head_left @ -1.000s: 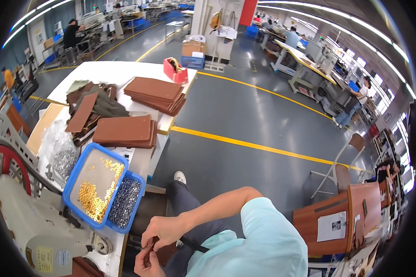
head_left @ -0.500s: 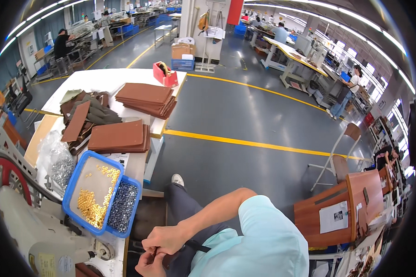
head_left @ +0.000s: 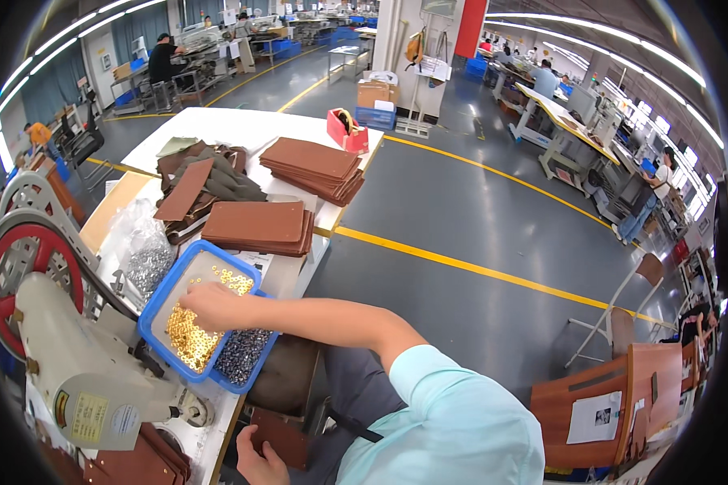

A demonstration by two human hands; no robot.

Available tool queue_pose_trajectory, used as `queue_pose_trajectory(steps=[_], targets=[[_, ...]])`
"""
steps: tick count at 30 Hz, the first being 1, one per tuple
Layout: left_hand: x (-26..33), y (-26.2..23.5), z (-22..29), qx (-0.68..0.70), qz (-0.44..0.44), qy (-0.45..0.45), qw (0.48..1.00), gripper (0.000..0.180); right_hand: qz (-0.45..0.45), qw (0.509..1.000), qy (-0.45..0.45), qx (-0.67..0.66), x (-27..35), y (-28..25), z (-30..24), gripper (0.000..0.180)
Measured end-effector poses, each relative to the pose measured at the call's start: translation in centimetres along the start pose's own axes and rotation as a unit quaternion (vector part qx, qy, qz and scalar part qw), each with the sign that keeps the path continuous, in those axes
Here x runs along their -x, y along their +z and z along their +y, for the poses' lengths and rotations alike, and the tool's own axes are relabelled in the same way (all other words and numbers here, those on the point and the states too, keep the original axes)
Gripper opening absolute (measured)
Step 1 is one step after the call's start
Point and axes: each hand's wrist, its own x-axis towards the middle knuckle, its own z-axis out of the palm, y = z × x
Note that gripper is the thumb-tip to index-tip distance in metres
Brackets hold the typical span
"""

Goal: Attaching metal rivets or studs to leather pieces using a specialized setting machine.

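Head view, one entry. Right hand (head_left: 210, 305): reaching across the body into the blue tray (head_left: 155, 305), fingers curling down into the heap of gold rivets (head_left: 188, 335); whether the fingertips are already pinching any cannot be told, since the palm is covering them. Dark rivets (head_left: 239, 354): lying in the neighbouring compartment of the same tray, just beyond the wrist on the near side and apart from the fingers. Left hand (head_left: 259, 465): resting low at the table edge, gripping a brown leather piece (head_left: 279, 436), thumb on top and fingers closing under it. Press machine (head_left: 89, 380): standing just to the far side of the reaching hand, its red wheel (head_left: 24, 283) further out. Bag of silver rivets (head_left: 150, 263) and stack of brown leather panels (head_left: 259, 228): lying beyond the fingertips, apart from them. Risks, as judged: the tray is hanging partly over the table edge, so a downward press of the hand is likely to tip it and spill both kinds; a loose pinch is liable to drop rivets onto the floor; a forearm dragging across the divider could be pushing gold ones in among the dark; the leather piece, held by one hand only, could be slipping off the lap.
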Motion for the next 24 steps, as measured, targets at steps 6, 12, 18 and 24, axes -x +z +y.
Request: queue_pose_trajectory(steps=[6,12,18,24], targets=[[1.9,-0.3,-1.5,0.021,0.070,0.043,0.996,0.023,-0.143,0.984,0.029,0.100,-3.4,4.0,1.9,0.025],[2.4,-0.3,-2.2,0.128,0.117,-0.037,0.984,0.011,-0.121,0.990,0.005,0.070,-3.8,5.6,2.5,0.015],[1.5,-0.2,-1.3,0.257,0.099,-0.086,0.958,0.015,-0.114,0.988,-0.028,0.101,-2.9,4.1,2.1,0.014],[0.2,0.4,-1.2,0.298,0.027,-0.205,0.932,0.021,-0.008,0.998,-0.022,0.053,-2.1,3.0,3.8,0.013]])
